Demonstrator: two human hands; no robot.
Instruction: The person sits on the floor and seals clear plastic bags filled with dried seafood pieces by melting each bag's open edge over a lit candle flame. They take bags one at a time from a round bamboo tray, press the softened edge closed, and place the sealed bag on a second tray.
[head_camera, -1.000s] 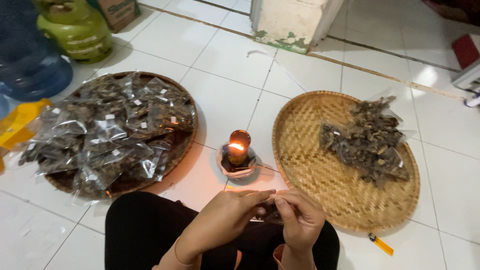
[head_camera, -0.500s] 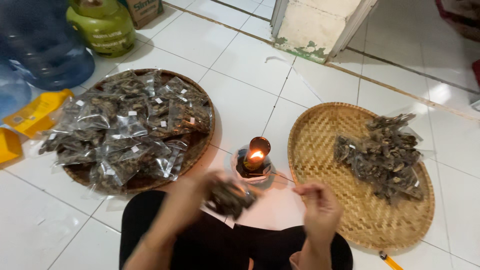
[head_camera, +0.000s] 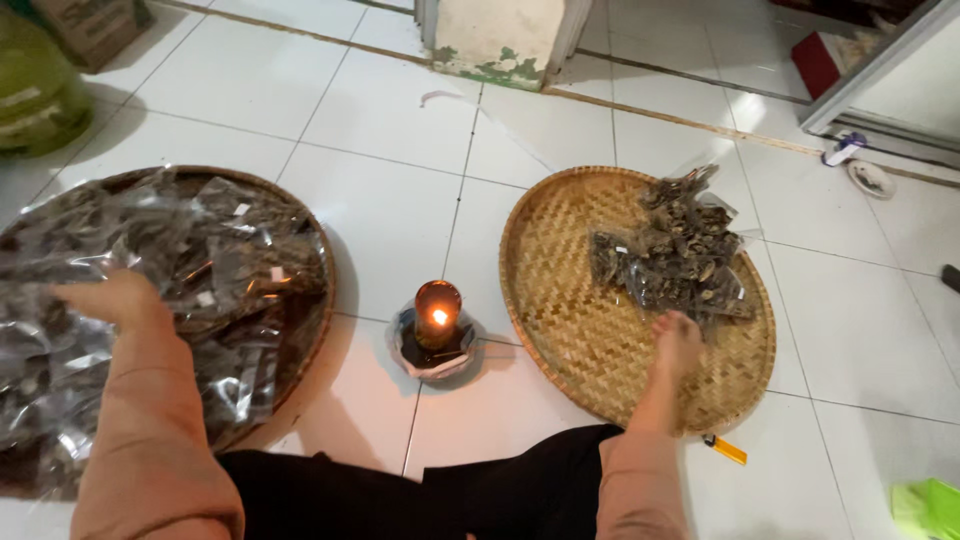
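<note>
Left hand (head_camera: 118, 298): at the left of the frame, reached out over the heap of clear plastic packets (head_camera: 150, 300) with dark dried contents. Fingers are extended and blurred; whether they grip a packet cannot be told.

Packets: piled on a round woven tray (head_camera: 322, 300) at the left of the frame, covering nearly all of it; only the right rim shows bare.

Right hand (head_camera: 677, 340): at the lower right of centre, resting on the second woven tray (head_camera: 570, 290), just below a smaller pile of packets (head_camera: 675, 255). The fingers point away from the camera, touching or just short of the nearest packet; whether they are open or curled cannot be told.

Second tray: round, pale, in a plaited weave, at the right of centre, mostly bare.

Oil lamp (head_camera: 437, 320): a small lit flame in a brown glass on a dish, on the white tiled floor (head_camera: 400, 190) between the two trays.

Lighter (head_camera: 727, 449): small, yellow-orange, on the floor just beside the lower rim of the right tray.

Green gas cylinder (head_camera: 35, 95): upper left corner, partly cut off.

Sleeves: both pale pink; dark clothing at the bottom centre.
</note>
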